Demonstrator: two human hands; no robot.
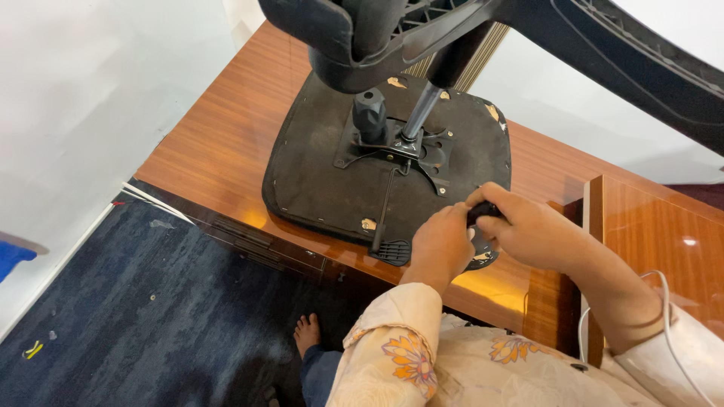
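An upside-down black office chair seat (pixel 317 173) lies on a wooden desk (pixel 219 143). A metal mechanism plate (pixel 400 151) with a black knob (pixel 369 113) and a silver gas cylinder (pixel 419 111) sits at the seat's middle. A black lever with a flat paddle end (pixel 391 251) runs toward the near edge. My left hand (pixel 440 245) rests with curled fingers at the seat's near right edge, beside the paddle. My right hand (pixel 528 230) is closed around a small black handle (pixel 483 211) there. What the handle joins is hidden by both hands.
The chair's black base and legs (pixel 603 53) reach over the top of the view. A raised wooden desk section (pixel 664 234) stands at the right. Dark blue carpet (pixel 151 301) covers the floor at lower left, with my bare foot (pixel 307 332) on it. A white cable (pixel 671 339) hangs by my right sleeve.
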